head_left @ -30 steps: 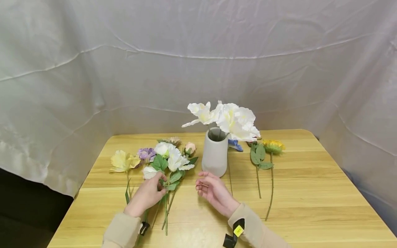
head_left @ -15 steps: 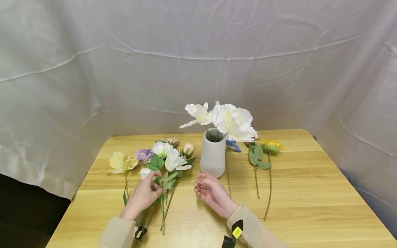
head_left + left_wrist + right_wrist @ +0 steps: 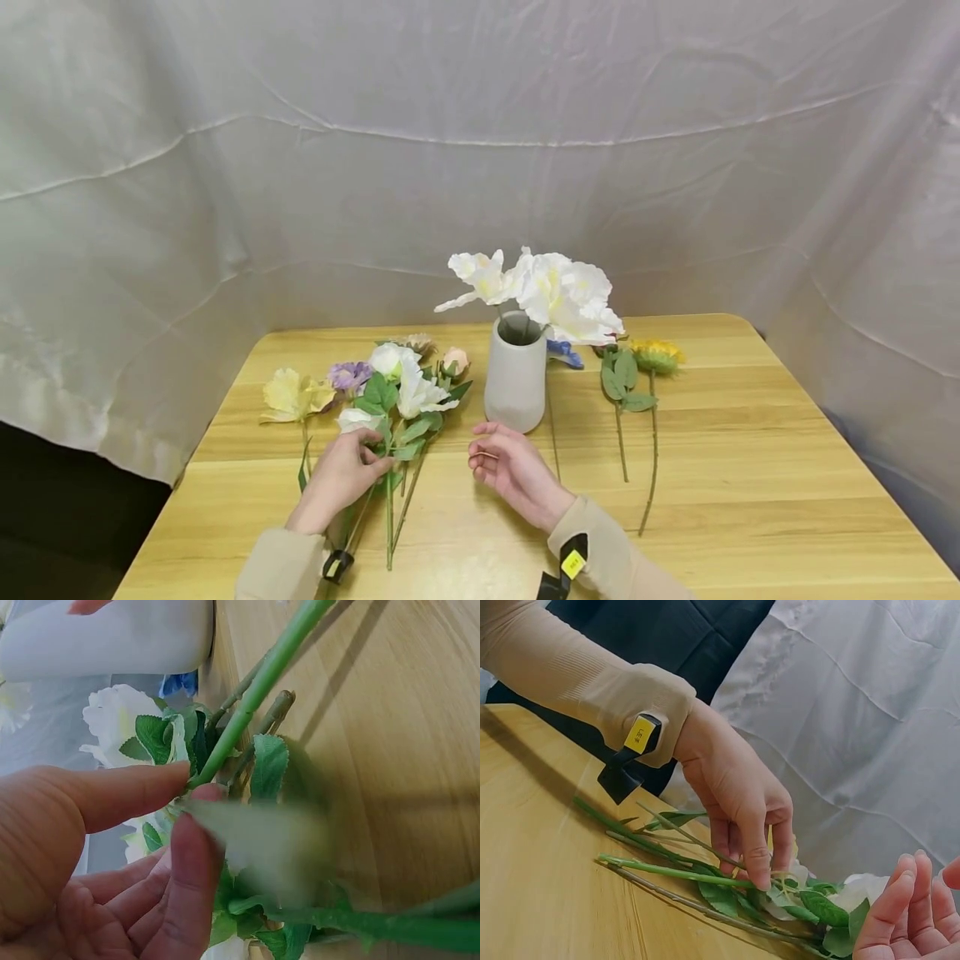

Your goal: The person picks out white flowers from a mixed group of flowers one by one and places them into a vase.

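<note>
In the head view my left hand (image 3: pixel 343 475) is at the flower pile, left of the vase. Its thumb and a finger pinch a thick green flower stem (image 3: pixel 259 686), plain in the left wrist view. The stem's lower end (image 3: pixel 619 861) points toward the near side of the table. A white open-petalled flower (image 3: pixel 418 393) tops the pile, among green leaves; whether it belongs to the pinched stem I cannot tell. My right hand (image 3: pixel 517 475) hovers in front of the grey-white vase (image 3: pixel 516 383), fingers loosely bent and holding nothing. Large white flowers (image 3: pixel 566 296) stand in the vase.
Left in the pile lie a yellow flower (image 3: pixel 292 396), a purple flower (image 3: pixel 350 377) and a pink rosebud (image 3: pixel 454 361). Right of the vase lie a blue flower (image 3: pixel 565 354), a leafy stem (image 3: pixel 621 375) and a sunflower (image 3: pixel 656 356). A grey curtain (image 3: pixel 480 200) surrounds the wooden table (image 3: pixel 750 467).
The view has shifted slightly. My left hand and the pinched stem have moved a little left, and the white open-petalled flower has shifted slightly too. The right hand stays almost in place.
</note>
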